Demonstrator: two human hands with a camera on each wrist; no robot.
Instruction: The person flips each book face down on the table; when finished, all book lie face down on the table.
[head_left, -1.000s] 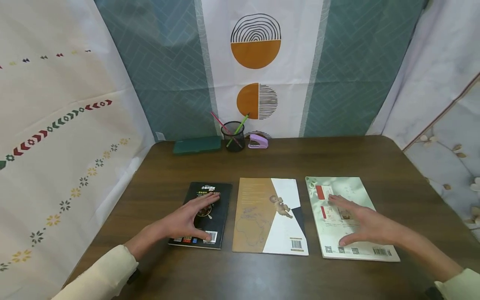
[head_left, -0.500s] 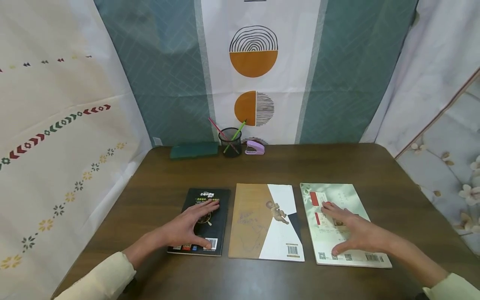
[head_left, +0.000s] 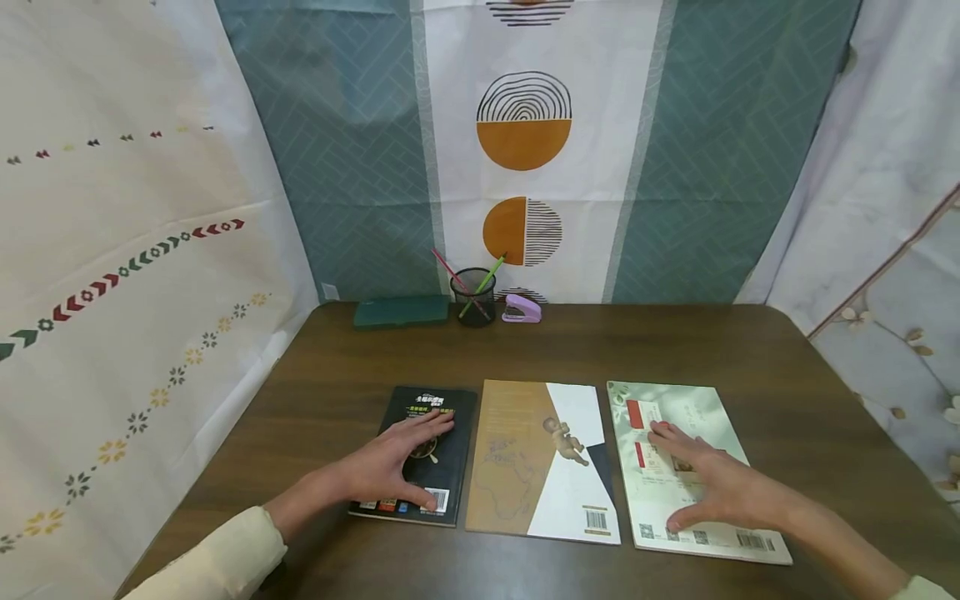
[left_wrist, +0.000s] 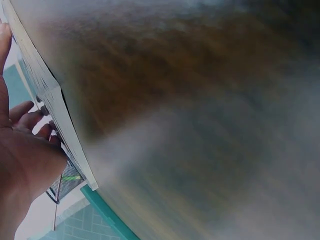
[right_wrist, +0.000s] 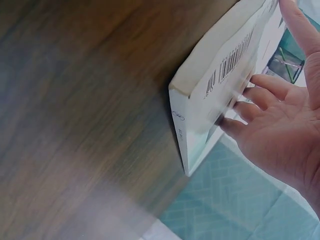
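Note:
Three books lie side by side on a brown wooden table. My left hand (head_left: 397, 467), fingers spread, rests over the black book (head_left: 452, 458) at the left. The tan and white book (head_left: 510, 467) in the middle has a baby figure on its cover, and neither hand is on it. At the right, my right hand (head_left: 720, 482) lies with spread fingers over the pale green book (head_left: 701, 417). In the right wrist view its fingertips touch that book's cover (right_wrist: 215, 95). The left wrist view shows the page edge of the black book (left_wrist: 62, 112) beside the hand.
Along the table's back edge stand a flat dark green case (head_left: 401, 312), a black mesh cup (head_left: 474, 312) with a red and a green pencil, and a purple stapler (head_left: 521, 309). Fabric hangs behind and at both sides of the table (head_left: 570, 346).
The head view has tilted upward, so the table and books sit lower in the picture. Both hands stay over the same books, with no book visibly moved on the table.

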